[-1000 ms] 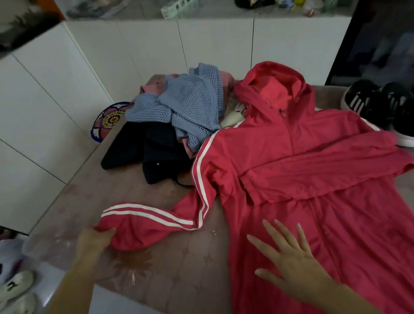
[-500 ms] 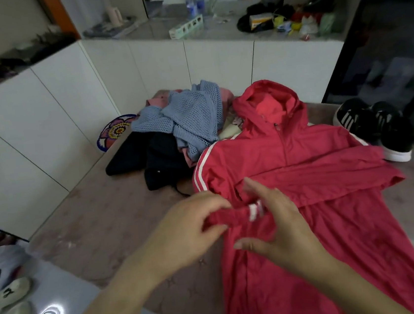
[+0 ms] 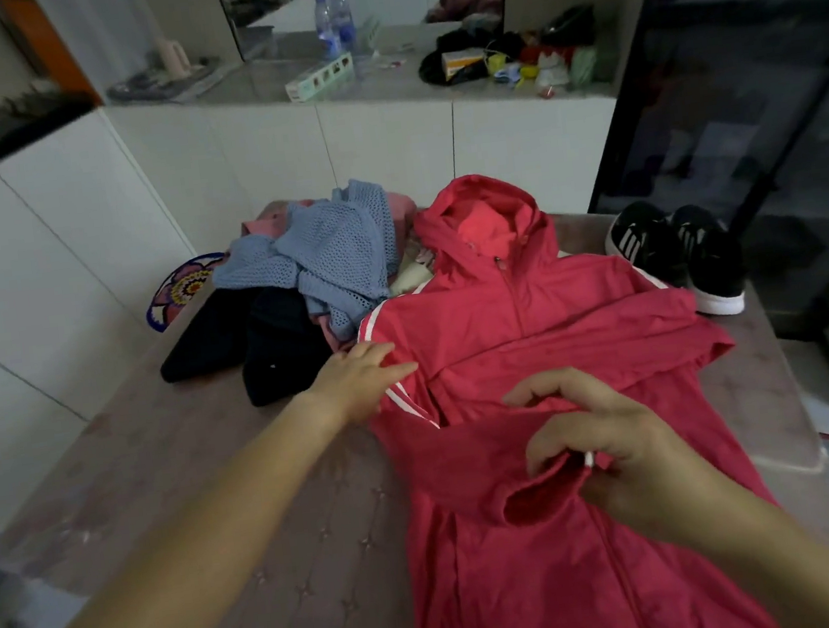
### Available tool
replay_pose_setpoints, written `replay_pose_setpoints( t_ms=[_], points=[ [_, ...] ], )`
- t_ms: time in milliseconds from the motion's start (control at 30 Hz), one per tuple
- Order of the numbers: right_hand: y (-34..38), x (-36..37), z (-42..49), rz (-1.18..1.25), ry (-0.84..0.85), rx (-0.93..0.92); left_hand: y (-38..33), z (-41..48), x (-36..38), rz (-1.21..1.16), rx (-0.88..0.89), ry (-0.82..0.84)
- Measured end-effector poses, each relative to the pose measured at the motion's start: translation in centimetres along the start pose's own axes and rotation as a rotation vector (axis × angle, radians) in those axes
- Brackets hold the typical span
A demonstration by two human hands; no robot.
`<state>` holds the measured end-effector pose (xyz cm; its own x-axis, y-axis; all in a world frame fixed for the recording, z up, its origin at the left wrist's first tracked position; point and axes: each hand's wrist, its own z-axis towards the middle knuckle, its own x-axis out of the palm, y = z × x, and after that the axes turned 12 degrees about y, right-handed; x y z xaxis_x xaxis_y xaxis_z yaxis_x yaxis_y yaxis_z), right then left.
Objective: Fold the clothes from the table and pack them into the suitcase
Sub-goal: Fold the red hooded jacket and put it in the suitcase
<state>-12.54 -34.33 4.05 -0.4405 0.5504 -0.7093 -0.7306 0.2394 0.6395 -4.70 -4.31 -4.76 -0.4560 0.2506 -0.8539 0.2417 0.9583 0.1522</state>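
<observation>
Head view. Garment under work: red hooded jacket [image 3: 533, 331], laid front-up on the table [image 3: 215, 491], right of centre, hood at the far end and hem running off the near edge of the picture. Its right-side sleeve lay folded across the chest. Its left-side sleeve, marked with white stripes, was folded inward over the front, and the cuff [image 3: 541, 495] reached the middle of the body.

Left hand [image 3: 358, 382]: fingers extended and close together, pressed flat on the jacket at the left shoulder, just beside the white stripes at the sleeve fold. Nothing was gripped.

Right hand [image 3: 604, 452]: thumb and curled fingers pinched the cuff of the folded sleeve and held its open end slightly raised off the jacket front.

Remaining clothes formed a pile at the far left of the table, touching the jacket's shoulder: blue knit top [image 3: 338, 255] uppermost, pink garment [image 3: 263, 225] behind it, dark garments [image 3: 260, 341] on the near side.

Black sneakers [image 3: 679, 252] stood as a pair on the far right corner of the table, near the jacket's right shoulder. Two water bottles [image 3: 333, 23] stood on the counter [image 3: 246, 82] beyond the table.
</observation>
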Motion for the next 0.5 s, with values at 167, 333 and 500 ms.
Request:
replay_pose_setpoints(
  t_ms=[167,333,500],
  points=[
    [-0.7,-1.5,-1.8,0.053,-0.016,0.111,2.0,2.7,1.1,0.159,0.031,0.020],
    [-3.3,-2.7,-4.1,-0.184,-0.059,0.243,7.2,3.0,0.2,-0.038,-0.047,-0.053],
    [-5.2,-3.5,-5.1,-0.313,-0.046,0.485,10.8,3.8,-0.4,-0.460,-0.078,-0.072]
  ],
)
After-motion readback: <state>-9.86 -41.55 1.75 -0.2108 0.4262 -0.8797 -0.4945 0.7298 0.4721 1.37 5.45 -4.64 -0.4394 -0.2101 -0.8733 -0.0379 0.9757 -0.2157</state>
